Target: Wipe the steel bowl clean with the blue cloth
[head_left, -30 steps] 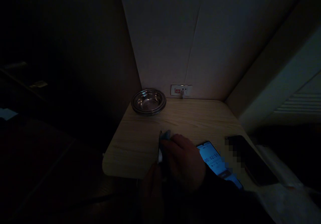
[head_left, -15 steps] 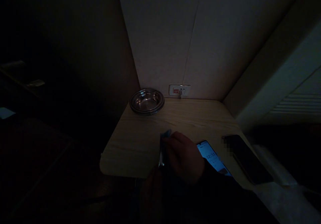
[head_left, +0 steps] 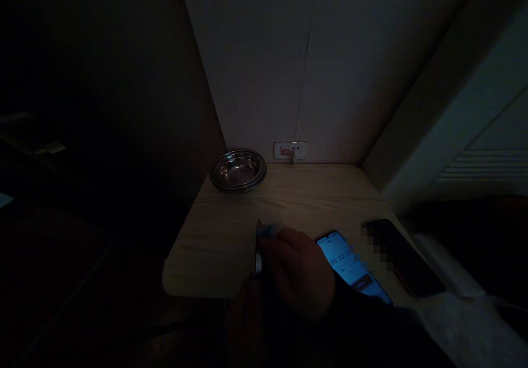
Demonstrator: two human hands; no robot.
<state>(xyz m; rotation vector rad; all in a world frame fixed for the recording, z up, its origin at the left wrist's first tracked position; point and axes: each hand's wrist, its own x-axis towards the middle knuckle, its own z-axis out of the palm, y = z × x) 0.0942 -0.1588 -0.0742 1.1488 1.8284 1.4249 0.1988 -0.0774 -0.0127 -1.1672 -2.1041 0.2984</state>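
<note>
The light is very dim. My right hand (head_left: 304, 272) is closed on a small bluish cloth (head_left: 270, 230), slightly smeared by motion. The cloth lies against the upper part of a thin, flat object with a shiny face (head_left: 258, 262), seen almost edge-on, whose kind I cannot make out. Low in the picture, my left hand (head_left: 246, 310) grips the lower end of this object near the front edge of the wooden tabletop (head_left: 206, 263). Deep shadow hides most of the left fingers. Beyond the hands, shallow metal bowls (head_left: 238, 171) sit stacked at the back left.
A phone with a lit timer screen (head_left: 344, 261) lies right of my right hand. Farther right rests a dark phone-like slab (head_left: 406, 258). A wall socket (head_left: 291, 150) with a plug is behind the table. Whitish fabric (head_left: 474, 324) lies at lower right.
The cloth and my right hand have shifted slightly along the thin object. The whole view has moved a little, and more of the lit phone shows.
</note>
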